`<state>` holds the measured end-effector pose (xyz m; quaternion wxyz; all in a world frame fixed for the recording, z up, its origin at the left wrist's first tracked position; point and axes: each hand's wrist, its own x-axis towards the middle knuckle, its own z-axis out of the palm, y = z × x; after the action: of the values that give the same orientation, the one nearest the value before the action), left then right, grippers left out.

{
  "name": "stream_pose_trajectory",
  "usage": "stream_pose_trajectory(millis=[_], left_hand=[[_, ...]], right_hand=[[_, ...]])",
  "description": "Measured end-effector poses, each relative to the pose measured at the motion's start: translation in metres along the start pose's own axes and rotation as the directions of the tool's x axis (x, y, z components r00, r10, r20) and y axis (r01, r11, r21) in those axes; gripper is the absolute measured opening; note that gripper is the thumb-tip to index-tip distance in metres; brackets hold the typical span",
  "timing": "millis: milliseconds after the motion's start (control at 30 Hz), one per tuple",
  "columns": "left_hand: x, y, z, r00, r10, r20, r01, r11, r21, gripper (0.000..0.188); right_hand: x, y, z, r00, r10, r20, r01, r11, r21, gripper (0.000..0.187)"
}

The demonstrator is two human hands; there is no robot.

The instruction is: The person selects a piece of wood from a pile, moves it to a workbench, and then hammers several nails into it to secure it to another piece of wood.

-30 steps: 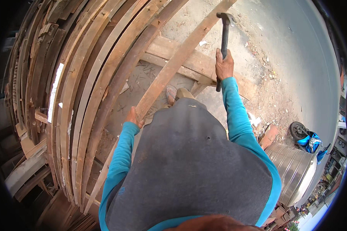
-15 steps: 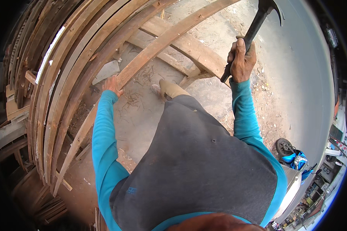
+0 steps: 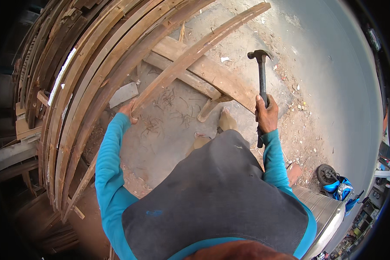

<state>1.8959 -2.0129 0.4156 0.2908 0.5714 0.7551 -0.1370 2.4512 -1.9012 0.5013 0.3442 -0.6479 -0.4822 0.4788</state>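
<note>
A long wooden board slants from the lower left up to the top middle, and my left hand grips it, with its fingers wrapped round the edge. Near the board's far end a nail seems to stick up. My right hand is closed on the handle of a claw hammer, whose dark head points away from me. Under the board lies a low wooden bench with a thick plank top, its near leg angled outward. The hammer head is apart from both board and bench.
Several long boards are stacked along the left. A pale block sits beside them, and bent nails litter the ground. Rubble lines the road edge at right, where a blue motorbike stands beyond a metal drum.
My right hand and the hammer have come down toward me from the upper right. The board has turned, its far end now showing. My feet have shifted, and both now show.
</note>
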Motion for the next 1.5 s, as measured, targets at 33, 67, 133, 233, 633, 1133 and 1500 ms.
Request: stream_pose_trajectory(millis=[33,67,133,233,633,1133,1500], left_hand=[[0.001,0.000,-0.004,0.996,0.020,0.091,-0.015,0.998,-0.055,0.108],[0.006,-0.004,-0.015,0.993,0.018,0.114,-0.013,0.999,-0.050,0.108],[0.021,0.010,-0.042,0.935,-0.129,0.329,0.116,0.991,0.060,0.105],[0.030,0.012,-0.055,0.870,-0.316,0.379,0.247,0.944,0.220,0.100],[0.010,0.043,-0.051,0.806,-0.564,0.180,0.489,0.805,0.336,0.081],[0.161,0.243,-0.055,0.928,-0.262,-0.264,0.236,0.964,-0.125,0.071],[0.078,0.252,0.048,0.795,-0.065,-0.603,0.104,0.994,0.030,0.052]], right_hand=[[0.003,0.002,-0.006,1.000,-0.008,0.001,0.008,1.000,-0.017,0.037],[0.011,0.002,-0.010,1.000,0.009,0.028,-0.009,1.000,-0.009,0.037],[0.025,0.011,-0.022,0.999,0.028,0.032,-0.027,0.999,-0.034,0.037],[0.058,0.017,-0.037,0.996,0.053,0.077,-0.048,0.996,-0.070,0.036],[0.171,0.033,-0.054,0.954,0.045,0.298,0.008,0.984,-0.176,0.036],[0.097,0.062,-0.121,0.965,0.007,0.262,0.085,0.937,-0.338,0.047],[0.040,0.115,-0.163,0.996,0.041,0.076,-0.022,0.972,-0.232,0.038]])
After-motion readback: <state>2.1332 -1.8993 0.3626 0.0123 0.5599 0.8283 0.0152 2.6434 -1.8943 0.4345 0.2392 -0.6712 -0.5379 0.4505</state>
